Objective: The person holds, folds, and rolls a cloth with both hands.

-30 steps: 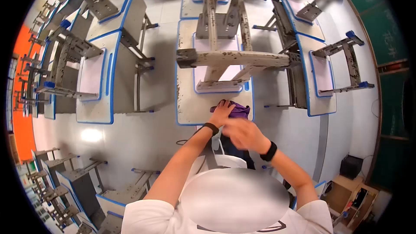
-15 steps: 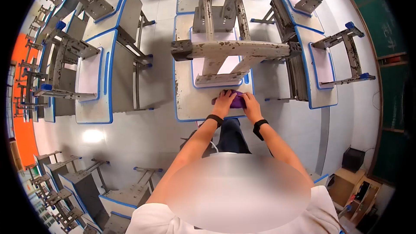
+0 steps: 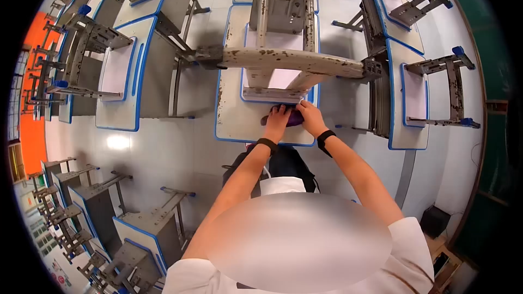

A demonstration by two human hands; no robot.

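Purple cloth sits on the near end of the tabletop, just in front of an upturned chair. Left hand lies over its left part, right hand on its right end; can't tell if either's really gripping. Looks mid-job to me, no clue how much is left.

"Where do you look from?"
"I'm remote, watching through one head-worn camera that faces forward and steeply down."
"How near?"
"Near: I get the left hand and right hand mid-frame at the tabletop, with my wide, round-edged view reaching across the floor to the green board."
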